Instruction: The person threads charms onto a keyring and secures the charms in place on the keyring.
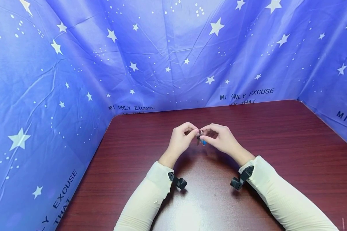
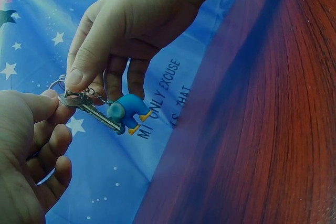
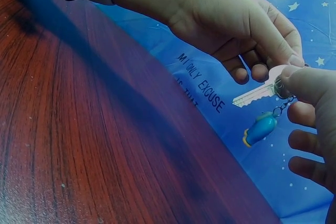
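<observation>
Both hands meet above the table. Between them hangs a metal key [image 3: 257,96] on a split ring [image 2: 56,82], with a short chain leading to a blue figure charm [image 2: 129,107] with yellow feet. My left hand [image 1: 180,138] pinches the head of the key between thumb and forefinger. At the ring, the thumb and forefinger of my right hand [image 1: 222,138] pinch close beside the left fingertips, covering part of it. The key blade and charm dangle free below the fingers, as the right wrist view shows. Remaining fingers of both hands are loosely bent.
A dark red wood-grain table [image 1: 127,160] lies under the hands. Blue star-printed cloth [image 1: 167,48] with lettering hangs along its back and sides. Each sleeve cuff carries a black wrist camera, one on the left [image 1: 177,181] and one on the right [image 1: 242,178].
</observation>
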Demonstrator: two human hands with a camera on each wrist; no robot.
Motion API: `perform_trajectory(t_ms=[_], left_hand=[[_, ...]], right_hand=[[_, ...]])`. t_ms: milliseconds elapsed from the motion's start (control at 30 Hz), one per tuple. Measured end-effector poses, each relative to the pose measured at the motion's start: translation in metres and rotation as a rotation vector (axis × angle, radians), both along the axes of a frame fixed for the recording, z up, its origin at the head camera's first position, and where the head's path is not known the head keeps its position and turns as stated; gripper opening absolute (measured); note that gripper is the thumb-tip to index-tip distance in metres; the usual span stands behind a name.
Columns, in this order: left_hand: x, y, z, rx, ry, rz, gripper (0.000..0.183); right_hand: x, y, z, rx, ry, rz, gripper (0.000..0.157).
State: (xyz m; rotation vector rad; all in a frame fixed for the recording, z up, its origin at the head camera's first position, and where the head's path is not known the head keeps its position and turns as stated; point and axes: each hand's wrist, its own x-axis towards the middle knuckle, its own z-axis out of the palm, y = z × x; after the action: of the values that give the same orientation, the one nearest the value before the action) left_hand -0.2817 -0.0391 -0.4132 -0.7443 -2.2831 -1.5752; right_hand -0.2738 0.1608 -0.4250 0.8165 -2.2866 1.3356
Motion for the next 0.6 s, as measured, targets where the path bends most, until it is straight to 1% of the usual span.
perform_trajectory(t_ms=[100,367,600], left_hand=[[0.0007,-0.0001,0.0004,-0.007,0.007,-0.004,0.005],[-0.0001,-0.0001,-0.0014,-0.061,0.038,0.007,0.004],[0.0005,0.0003,-0.0016,-0.076,0.056,0.011,0.005]], right_hand=[[0.0002,0.0003,0.0000,0.007,-0.008,-0.003,0.020],[0.0001,0.0010,-0.0006,0.007,-0.033,-0.006,0.015],[-0.0008,0.0016,-0.0017,0.009,-0.039,-0.019,0.012]])
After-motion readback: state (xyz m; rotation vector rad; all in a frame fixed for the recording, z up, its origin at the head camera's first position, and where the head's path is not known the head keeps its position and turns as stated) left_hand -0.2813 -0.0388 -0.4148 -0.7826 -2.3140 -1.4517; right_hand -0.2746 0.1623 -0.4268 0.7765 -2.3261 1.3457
